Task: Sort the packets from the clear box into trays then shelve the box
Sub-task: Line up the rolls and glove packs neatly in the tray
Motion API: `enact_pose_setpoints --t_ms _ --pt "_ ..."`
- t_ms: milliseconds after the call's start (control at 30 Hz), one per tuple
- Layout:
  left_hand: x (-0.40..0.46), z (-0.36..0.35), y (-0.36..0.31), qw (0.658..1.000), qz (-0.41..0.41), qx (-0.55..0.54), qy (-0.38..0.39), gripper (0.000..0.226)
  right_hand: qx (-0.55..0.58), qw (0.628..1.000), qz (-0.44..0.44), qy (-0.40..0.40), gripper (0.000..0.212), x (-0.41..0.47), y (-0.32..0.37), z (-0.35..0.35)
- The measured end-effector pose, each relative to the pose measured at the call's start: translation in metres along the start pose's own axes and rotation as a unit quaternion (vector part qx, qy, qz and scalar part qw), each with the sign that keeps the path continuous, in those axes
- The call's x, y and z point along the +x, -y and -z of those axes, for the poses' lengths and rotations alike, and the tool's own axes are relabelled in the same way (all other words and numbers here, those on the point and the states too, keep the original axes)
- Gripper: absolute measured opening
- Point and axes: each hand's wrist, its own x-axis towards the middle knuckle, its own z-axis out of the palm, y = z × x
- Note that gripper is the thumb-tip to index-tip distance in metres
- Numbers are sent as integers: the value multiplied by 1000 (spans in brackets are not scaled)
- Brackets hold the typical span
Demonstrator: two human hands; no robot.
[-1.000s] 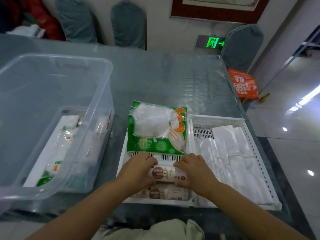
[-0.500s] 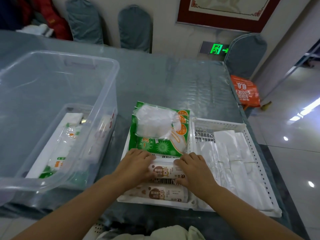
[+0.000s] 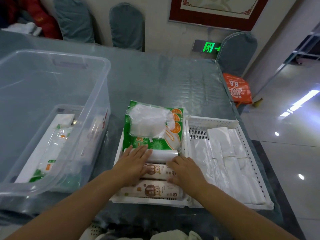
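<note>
- Glass-topped table (image 3: 155,80) fills my view, blue chairs (image 3: 126,25) lined along its far edge
- Clear box (image 3: 52,118) sits at the left edge; I see green-and-white packets (image 3: 50,153) lying inside it
- Two white trays at the near edge: left tray (image 3: 149,201), right tray (image 3: 256,170) full of white packets (image 3: 225,153)
- Left tray holds green packets (image 3: 155,142), a white roll (image 3: 164,155) and two brown-printed rolls (image 3: 155,189)
- My left hand (image 3: 133,161) lies flat, fingers together, on the white roll
- Right hand (image 3: 185,170) presses palm-down, fingers loosely together, on the upper brown roll
</note>
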Motion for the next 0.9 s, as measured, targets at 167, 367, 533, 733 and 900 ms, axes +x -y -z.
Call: enact_pose_setpoints --t_ms 167,367,533,733,900 --pt "4 -6 3 1000 -26 -4 -15 68 -5 999 28 -17 32 5 2 -3" --pt "7 3 5 997 -44 -37 -47 70 -16 994 12 -104 40 24 -5 1" --pt "35 35 14 972 101 -103 -185 67 -7 995 -29 -98 42 56 -17 7" --pt "73 59 40 944 228 -161 -179 75 -12 986 -109 -127 30 100 -40 19" --pt "83 47 49 940 207 -210 -170 64 -15 986 -126 -107 50 116 -55 16"
